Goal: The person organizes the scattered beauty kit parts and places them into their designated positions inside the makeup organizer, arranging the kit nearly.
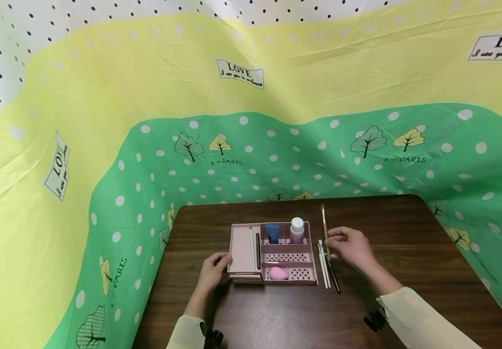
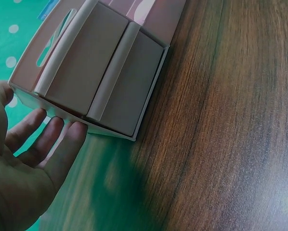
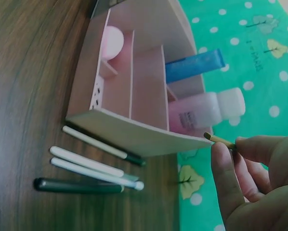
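A pink desk organizer (image 1: 244, 252) stands on the dark wooden table, with drawers at its front left. My left hand (image 1: 213, 271) touches its left side; in the left wrist view the fingertips (image 2: 76, 130) meet the side wall by the drawers (image 2: 129, 79). To the right of the organizer, my right hand (image 1: 351, 247) pinches a brush (image 1: 325, 224) with a wooden-coloured handle between thumb and fingers, bristles pointing away from me. The handle's end (image 3: 220, 141) shows just past the fingertips in the right wrist view.
White sticks (image 3: 88, 161) and a black one (image 3: 76, 186) lie beside the organizer's right wall. Its compartments hold a blue tube (image 1: 272, 232), a white-capped bottle (image 1: 297, 230) and a pink sponge (image 1: 278, 274). A thin dark stick (image 1: 258, 251) lies on its top. A patterned curtain (image 1: 255, 145) surrounds the table.
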### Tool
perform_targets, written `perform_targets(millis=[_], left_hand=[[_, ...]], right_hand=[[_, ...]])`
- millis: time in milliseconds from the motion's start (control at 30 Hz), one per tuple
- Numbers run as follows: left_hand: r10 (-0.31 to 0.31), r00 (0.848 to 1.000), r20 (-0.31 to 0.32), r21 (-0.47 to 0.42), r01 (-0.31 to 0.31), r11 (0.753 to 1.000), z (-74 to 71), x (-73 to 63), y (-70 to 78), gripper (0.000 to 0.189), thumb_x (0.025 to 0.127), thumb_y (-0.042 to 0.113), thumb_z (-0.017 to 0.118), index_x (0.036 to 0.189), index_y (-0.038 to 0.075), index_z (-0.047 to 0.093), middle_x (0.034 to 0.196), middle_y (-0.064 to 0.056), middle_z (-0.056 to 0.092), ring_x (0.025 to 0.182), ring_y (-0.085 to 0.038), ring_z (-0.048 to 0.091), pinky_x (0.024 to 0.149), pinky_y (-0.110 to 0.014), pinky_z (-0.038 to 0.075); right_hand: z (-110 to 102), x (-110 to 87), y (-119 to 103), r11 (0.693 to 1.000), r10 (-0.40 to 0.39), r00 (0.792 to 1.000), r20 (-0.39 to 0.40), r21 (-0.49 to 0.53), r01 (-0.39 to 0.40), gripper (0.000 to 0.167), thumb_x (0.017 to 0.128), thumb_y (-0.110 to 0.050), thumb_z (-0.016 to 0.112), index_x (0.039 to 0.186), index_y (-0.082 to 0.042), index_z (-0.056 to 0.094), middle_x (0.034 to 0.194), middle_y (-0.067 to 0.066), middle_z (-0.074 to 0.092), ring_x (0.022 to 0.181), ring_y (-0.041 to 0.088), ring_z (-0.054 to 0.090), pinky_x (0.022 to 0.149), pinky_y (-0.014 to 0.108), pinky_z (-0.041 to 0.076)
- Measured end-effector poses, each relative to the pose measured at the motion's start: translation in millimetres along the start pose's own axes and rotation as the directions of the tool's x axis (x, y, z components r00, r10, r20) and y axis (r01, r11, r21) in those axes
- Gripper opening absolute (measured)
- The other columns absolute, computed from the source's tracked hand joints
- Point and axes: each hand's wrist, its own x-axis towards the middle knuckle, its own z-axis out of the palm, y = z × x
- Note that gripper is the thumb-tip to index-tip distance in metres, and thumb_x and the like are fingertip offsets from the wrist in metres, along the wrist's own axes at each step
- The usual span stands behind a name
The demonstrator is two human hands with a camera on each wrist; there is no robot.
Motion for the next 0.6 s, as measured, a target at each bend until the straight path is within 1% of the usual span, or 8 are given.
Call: perform_targets(millis=[300, 433, 500, 600], left_hand=[[-0.001, 1.000, -0.014, 0.008, 0.001, 1.000, 1.2, 0.8, -3.1, 0.031, 0.101, 0.020, 0.065, 0.119, -0.006, 0.069, 0.103, -0.008, 0.065, 0.086, -0.016, 0.064, 0.081, -0.057, 0.061], [-0.001, 1.000, -0.014, 0.011, 0.001, 1.000, 1.3, 0.3, -2.1, 0.031, 0.102, 0.020, 0.064, 0.119, -0.006, 0.069, 0.103, -0.009, 0.065, 0.087, -0.017, 0.064, 0.082, -0.060, 0.061], [-0.001, 1.000, -0.010, 0.007, 0.001, 1.000, 1.0, 0.1, -1.2, 0.031, 0.102, 0.020, 0.065, 0.119, -0.006, 0.069, 0.104, -0.009, 0.065, 0.087, -0.017, 0.064, 0.083, -0.061, 0.060], [-0.001, 1.000, -0.004, 0.009, 0.001, 1.000, 0.7, -0.2, 0.2, 0.031, 0.102, 0.020, 0.064, 0.119, -0.006, 0.069, 0.104, -0.010, 0.065, 0.087, -0.018, 0.064, 0.083, -0.061, 0.060]], right_hand=[[8.8, -2.5, -15.9, 0.998, -0.033, 0.999, 0.032, 0.062, 0.031, 0.029, 0.095, -0.006, 0.069, 0.121, 0.007, 0.064, 0.104, 0.022, 0.073, 0.077, 0.025, 0.074, 0.064, 0.032, 0.064], [15.4, -4.3, -22.1, 0.996, -0.042, 0.999, 0.034, 0.079, 0.039, 0.031, 0.094, -0.004, 0.070, 0.122, 0.008, 0.064, 0.105, 0.023, 0.071, 0.075, 0.025, 0.074, 0.064, 0.034, 0.064], [19.3, -4.8, -25.0, 0.995, -0.040, 0.999, 0.037, 0.091, 0.036, 0.032, 0.094, -0.003, 0.071, 0.123, 0.008, 0.063, 0.105, 0.023, 0.071, 0.075, 0.028, 0.074, 0.065, 0.036, 0.064], [25.3, -5.3, -28.6, 0.995, -0.038, 0.998, 0.042, 0.095, 0.034, 0.033, 0.094, -0.001, 0.070, 0.125, 0.008, 0.063, 0.105, 0.023, 0.070, 0.075, 0.029, 0.074, 0.064, 0.036, 0.064]])
